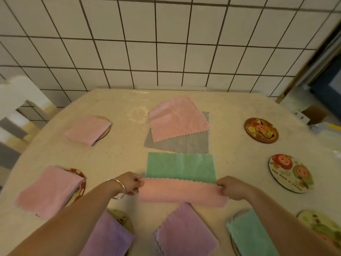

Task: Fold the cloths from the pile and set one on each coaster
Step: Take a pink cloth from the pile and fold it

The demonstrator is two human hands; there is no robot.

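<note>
A pink cloth (pixel 181 193) is stretched out in front of me as a long folded strip. My left hand (pixel 130 183) pinches its left end and my right hand (pixel 232 187) pinches its right end. Just behind it a green cloth (pixel 180 165) lies flat. Further back, a pink cloth (pixel 177 120) lies on a grey cloth (pixel 186 144). Folded cloths cover coasters: pink (pixel 86 129) at far left, pink (pixel 48 191) at near left, purple (pixel 108 235), purple (pixel 186 230) and green (pixel 252 235) along the near edge. Three coasters on the right are bare: (pixel 261 130), (pixel 290 173), (pixel 321 226).
The cream tablecloth (pixel 118 156) covers the table, which stands against a white tiled wall (pixel 166 43). A white chair (pixel 16 100) stands at the left. A cardboard box (pixel 313 112) and clutter lie off the far right corner.
</note>
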